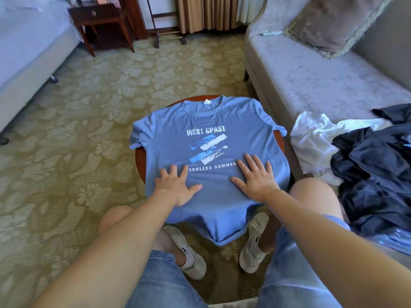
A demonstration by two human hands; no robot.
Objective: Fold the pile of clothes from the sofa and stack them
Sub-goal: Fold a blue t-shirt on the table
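A blue T-shirt (pixel 171 130) with white print lies face up and spread flat over a small round wooden table (pixel 139 160), its hem hanging off the near edge. My left hand (pixel 176 186) and my right hand (pixel 256 177) both press flat on the shirt's lower half, fingers spread, side by side and apart. A pile of unfolded clothes lies on the grey sofa (pixel 311 85) at the right: a white garment (pixel 311 141) and dark navy garments (pixel 378 170).
A fringed cushion (pixel 333 23) and a pen (pixel 270 33) lie on the sofa farther back. A bed (pixel 26 45) stands at the left, a dark wooden nightstand (pixel 100 16) behind it. Patterned carpet (pixel 77 130) surrounds the table. My knees flank the table.
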